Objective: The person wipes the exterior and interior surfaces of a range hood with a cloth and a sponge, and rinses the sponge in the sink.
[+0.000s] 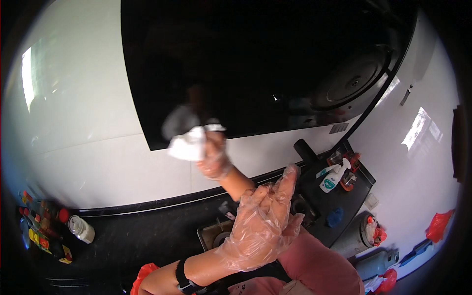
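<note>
My right hand [214,156], in a clear plastic glove, grips a crumpled white cloth or tissue [188,143]; both are blurred. The cloth is at the lower left edge of a large glossy black panel [228,73], which looks like part of a range hood. A dim reflection of the hand and cloth shows in its surface. Nearer to me, my left hand [260,225] is raised in a similar glove, fingers apart and nothing held. It covers part of my right forearm and of the gas stove [215,236] below.
A white spray bottle [333,177] stands at the counter's right, near a blue crumpled item [335,217]. On the left, a lidded jar [82,229] is beside several condiment bottles [42,228]. A gas cylinder [376,263] and a bin [356,232] are at lower right.
</note>
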The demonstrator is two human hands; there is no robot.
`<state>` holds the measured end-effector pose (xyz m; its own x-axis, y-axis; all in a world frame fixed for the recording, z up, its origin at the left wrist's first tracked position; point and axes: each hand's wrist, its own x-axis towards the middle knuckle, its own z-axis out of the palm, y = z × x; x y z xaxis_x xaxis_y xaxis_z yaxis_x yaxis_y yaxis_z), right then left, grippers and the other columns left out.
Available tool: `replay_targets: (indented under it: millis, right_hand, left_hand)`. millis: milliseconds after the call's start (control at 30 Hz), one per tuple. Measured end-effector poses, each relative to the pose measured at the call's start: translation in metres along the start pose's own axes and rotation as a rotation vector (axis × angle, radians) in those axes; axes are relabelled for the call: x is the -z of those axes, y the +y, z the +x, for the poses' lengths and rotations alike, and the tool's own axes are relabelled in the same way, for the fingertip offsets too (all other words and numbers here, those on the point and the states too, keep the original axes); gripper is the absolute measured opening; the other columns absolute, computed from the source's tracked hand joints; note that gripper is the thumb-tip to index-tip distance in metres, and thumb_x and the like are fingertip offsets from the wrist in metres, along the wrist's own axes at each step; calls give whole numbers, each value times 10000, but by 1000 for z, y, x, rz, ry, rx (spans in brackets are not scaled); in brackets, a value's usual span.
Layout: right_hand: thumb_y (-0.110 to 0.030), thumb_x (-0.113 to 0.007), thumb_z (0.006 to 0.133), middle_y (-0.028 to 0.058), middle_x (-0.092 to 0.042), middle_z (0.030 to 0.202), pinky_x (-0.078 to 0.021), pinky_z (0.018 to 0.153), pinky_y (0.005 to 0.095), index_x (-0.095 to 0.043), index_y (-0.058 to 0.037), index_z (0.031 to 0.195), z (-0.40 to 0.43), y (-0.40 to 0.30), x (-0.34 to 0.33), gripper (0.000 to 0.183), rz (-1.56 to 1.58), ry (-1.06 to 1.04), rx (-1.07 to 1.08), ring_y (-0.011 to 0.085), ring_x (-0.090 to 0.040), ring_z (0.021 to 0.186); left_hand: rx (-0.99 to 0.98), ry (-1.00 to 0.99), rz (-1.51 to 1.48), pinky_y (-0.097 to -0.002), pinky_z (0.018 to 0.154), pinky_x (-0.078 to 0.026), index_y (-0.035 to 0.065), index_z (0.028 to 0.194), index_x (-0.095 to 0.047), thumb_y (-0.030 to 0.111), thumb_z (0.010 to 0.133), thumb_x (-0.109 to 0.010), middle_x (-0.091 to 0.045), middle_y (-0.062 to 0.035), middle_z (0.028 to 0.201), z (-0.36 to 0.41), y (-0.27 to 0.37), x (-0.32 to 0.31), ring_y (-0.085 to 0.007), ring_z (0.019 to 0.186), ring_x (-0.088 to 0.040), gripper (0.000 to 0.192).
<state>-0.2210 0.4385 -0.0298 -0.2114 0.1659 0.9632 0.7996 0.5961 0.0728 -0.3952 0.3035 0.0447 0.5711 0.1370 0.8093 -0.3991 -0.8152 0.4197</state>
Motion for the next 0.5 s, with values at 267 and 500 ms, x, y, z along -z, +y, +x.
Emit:
replay_targets:
  millis: [267, 500]
  right_hand:
    - [-100, -577, 849, 131, -549, 1172, -470, 944, 408, -421, -63, 1290, -73, 53, 148, 469, -513, 760, -637, 275, -562, 1093]
    - [-45, -573, 833, 98, -556, 1070, -470, 901, 378, -523, -57, 1139, -40, 19, 109, 311, -577, 498, -477, 257, -573, 1017]
  left_hand:
    - [27, -3, -23, -413, 843, -367, -103, 1429, -236, 82, 738, -738, -567, -197, 1083, -2, 3, -4, -299, 891, -530, 874]
    - [59, 37, 0, -406, 830, -371, -105, 1424, -238, 79, 752, -725, -555, -185, 1059, -1, 11, -12, -293, 889, -519, 850]
